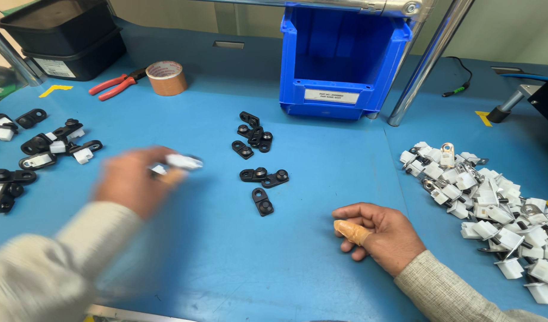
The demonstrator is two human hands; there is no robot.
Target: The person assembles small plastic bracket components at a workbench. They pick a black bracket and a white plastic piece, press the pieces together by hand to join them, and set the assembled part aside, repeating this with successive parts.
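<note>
The left hand [131,179] was blurred by motion over the blue table [321,179], its fingers closed around a small white-and-black part [179,162]. The part stuck out of the fingertips toward the right, its long axis running roughly left to right, nearly level — finer detail was lost in the blur. The right hand [381,229] rested on the table near the front, fingers curled loosely inward and holding nothing I could see; one finger wore tan tape [351,231].

Between the hands, a little farther back, lay loose black brackets [259,173], scattered at varied angles. A heap of white clips [494,209] sat just right of the right hand. Assembled black-and-white pieces [44,149] lay at the far left. Farther back stood a blue bin [345,59], a tape roll [166,77] and red-handled pliers [116,85].
</note>
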